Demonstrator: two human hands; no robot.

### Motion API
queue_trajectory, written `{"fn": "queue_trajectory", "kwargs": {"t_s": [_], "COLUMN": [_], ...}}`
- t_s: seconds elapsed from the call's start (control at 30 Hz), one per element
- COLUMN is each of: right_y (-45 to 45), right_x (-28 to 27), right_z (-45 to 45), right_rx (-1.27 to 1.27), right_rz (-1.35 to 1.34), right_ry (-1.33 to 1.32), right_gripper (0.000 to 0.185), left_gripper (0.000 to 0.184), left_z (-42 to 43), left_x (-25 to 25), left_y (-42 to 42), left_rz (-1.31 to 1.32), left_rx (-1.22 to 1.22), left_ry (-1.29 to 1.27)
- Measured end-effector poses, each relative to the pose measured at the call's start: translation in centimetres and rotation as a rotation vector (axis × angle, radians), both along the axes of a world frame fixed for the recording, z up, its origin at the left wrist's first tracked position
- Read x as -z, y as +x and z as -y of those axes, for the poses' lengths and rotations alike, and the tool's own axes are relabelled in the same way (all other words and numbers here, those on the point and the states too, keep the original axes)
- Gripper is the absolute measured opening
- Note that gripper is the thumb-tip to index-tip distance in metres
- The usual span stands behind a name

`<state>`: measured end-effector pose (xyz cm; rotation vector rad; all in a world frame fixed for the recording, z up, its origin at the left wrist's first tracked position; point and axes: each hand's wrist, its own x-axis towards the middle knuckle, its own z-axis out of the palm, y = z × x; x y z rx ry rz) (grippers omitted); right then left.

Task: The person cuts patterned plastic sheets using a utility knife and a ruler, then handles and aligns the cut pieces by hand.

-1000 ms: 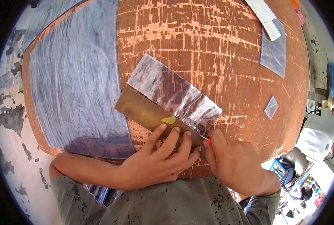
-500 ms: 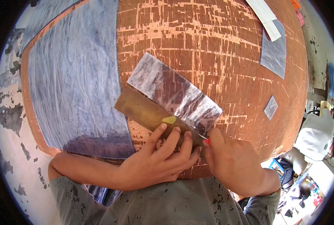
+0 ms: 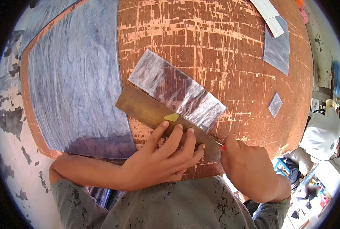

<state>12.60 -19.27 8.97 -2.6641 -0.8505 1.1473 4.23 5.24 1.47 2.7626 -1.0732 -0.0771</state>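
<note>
My left hand (image 3: 166, 158) lies with fingers spread on a flat brownish straight-edged plate (image 3: 141, 105), pressing it to the board. A yellow-green patch (image 3: 172, 117) sits on the plate just ahead of the fingertips. Along the plate's far edge lies a shiny, see-through plastic strip (image 3: 175, 89), set at a slant. My right hand (image 3: 250, 166) is closed round a small cutter knife (image 3: 223, 147) with a red part showing; most of its handle is hidden in the fist. The knife's tip is at the plate's right end, past the strip's lower right corner.
The scored brown board (image 3: 216, 57) fills the middle. A large bluish plastic sheet (image 3: 78, 76) covers its left. To the right are a small diamond-shaped plastic piece (image 3: 275, 105), a larger plastic piece (image 3: 277, 49) and white strips (image 3: 267, 11). A white machine-like object (image 3: 321, 135) stands beyond.
My right hand has drawn the knife right and towards me along the plate's edge, beyond the plastic strip. My left hand still presses the plate; the view has shifted slightly.
</note>
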Motion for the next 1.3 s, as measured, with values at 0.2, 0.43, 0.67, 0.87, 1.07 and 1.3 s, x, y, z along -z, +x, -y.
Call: {"fn": "queue_trajectory", "kwargs": {"t_s": [0.2,0.43,0.67,0.87,1.07,1.3], "right_y": [-0.2,0.2,0.4,0.5,0.7,0.3], "right_x": [0.2,0.7,1.9,1.9,1.2,0.4], "right_z": [1.5,-0.8,-1.7,-1.8,-2.7,-1.4], "right_rx": [-0.01,0.145,0.104,0.096,0.044,0.011], "right_rz": [-0.004,0.017,0.066,0.05,0.026,-0.012], "right_ry": [0.018,0.171,0.236,0.213,0.114,0.025], "right_gripper": [0.021,0.021,0.016,0.017,0.019,0.018], "left_gripper": [0.065,0.065,0.062,0.06,0.064,0.067], "left_z": [0.0,0.0,-0.1,0.0,-0.1,-0.1], "left_x": [0.1,0.1,0.1,0.2,0.1,-0.1], "left_y": [-0.1,-0.1,0.0,0.0,0.1,0.2], "left_rz": [0.006,0.01,0.011,0.038,0.002,-0.005], "left_rx": [0.008,0.015,0.03,0.036,0.037,0.023], "left_ry": [-0.013,0.008,0.017,0.022,0.005,0.013]}}
